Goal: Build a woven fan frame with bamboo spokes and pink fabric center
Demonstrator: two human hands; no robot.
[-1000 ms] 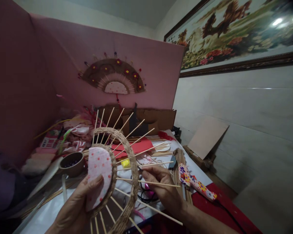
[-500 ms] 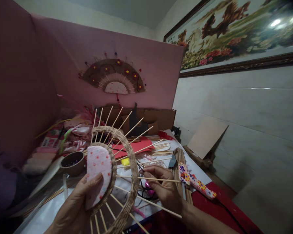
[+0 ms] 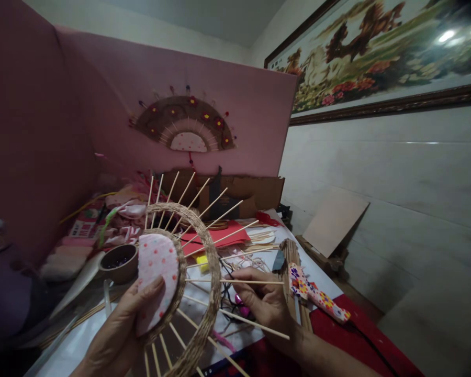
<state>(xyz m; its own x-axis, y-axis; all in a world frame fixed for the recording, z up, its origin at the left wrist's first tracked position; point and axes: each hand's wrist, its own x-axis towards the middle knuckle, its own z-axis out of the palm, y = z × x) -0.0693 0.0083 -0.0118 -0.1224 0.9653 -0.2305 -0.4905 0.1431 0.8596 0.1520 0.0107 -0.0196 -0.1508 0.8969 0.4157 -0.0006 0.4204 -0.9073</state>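
Fan frame [image 3: 213, 262], head view: near centre, above the counter [image 3: 317, 270], its base clamped in the left hand [image 3: 120, 320]. The right hand [image 3: 270, 305] is beside a stick [image 3: 255, 282], its grip unclear; sideways pressure could loosen that stick.

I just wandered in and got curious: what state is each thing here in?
Stick fan, held up, stick ends bare.
Left hand, closed on the stick fan.
Right hand, curled at the stick fan's outer side; grip unclear.
Wall fan, spread, decorated, hanging.
Bowl, upright, uncovered, dark contents.
Flower-patterned glue gun, lying down; on or off, can't tell.
Red sheet, partly hidden.
Framed picture, hung.
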